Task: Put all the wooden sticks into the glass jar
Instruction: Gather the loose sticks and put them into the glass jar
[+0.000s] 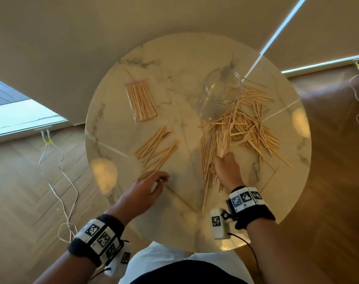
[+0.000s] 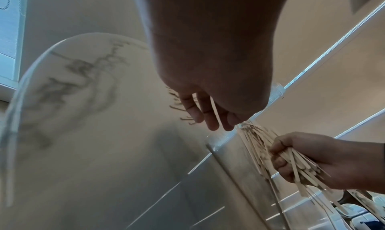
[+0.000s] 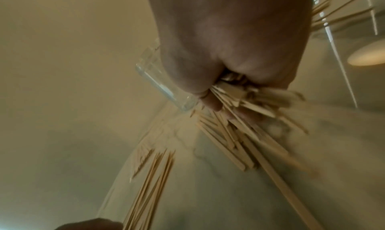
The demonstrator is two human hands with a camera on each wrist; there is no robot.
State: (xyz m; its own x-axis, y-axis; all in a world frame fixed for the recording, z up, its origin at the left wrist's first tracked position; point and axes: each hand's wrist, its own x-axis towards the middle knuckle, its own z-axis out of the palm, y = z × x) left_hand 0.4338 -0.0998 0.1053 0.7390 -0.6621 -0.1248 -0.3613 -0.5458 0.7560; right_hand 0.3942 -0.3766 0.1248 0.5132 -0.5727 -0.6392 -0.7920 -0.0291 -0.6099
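A clear glass jar (image 1: 219, 95) with nothing in it stands at the back right of the round marble table (image 1: 186, 218). A loose heap of wooden sticks (image 1: 248, 124) spreads beside and in front of it. My right hand (image 1: 223, 160) grips a bunch of those sticks (image 3: 239, 102) at the near edge of the heap, low over the table. A smaller group of sticks (image 1: 156, 148) lies at centre left. My left hand (image 1: 158, 183) hovers just in front of that group. A single thin stick (image 2: 214, 108) shows between its fingers (image 2: 193, 111).
A clear plastic bag of sticks (image 1: 141, 101) lies at the back left of the table. One long stick (image 1: 205, 193) points toward the near edge. White cables (image 1: 57, 181) trail on the wooden floor at left. A white-clothed lap (image 1: 174, 263) sits under the near rim.
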